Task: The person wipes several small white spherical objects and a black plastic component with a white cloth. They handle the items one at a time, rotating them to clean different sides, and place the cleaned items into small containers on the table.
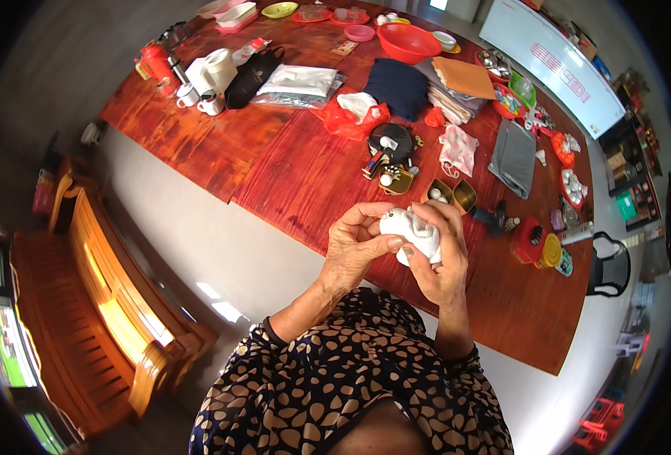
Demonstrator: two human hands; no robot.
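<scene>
Just above the near edge of the red-brown wooden table, both hands close on a rounded white bundle [419, 233] that looks like rolled-up soft cloth, perhaps socks. A small dark mark shows at its left end. My left hand [351, 246] pinches that end between thumb and fingers. My right hand [445, 258] wraps round the other side, its thumb pressed on the front. Beyond my hands stand small brown open containers [465, 194], some with white round things inside. Behind them lies a black round item [391, 142], and a pink-and-white pouch [457, 149] is to its right.
The wooden table [290, 174] carries a red basin [407, 43], dark folded cloth [396, 87], a grey folded package [513, 158], a white jug [216, 70] and a red thermos [156, 61]. A wooden bench [100, 288] stands left, a black chair [609, 265] right.
</scene>
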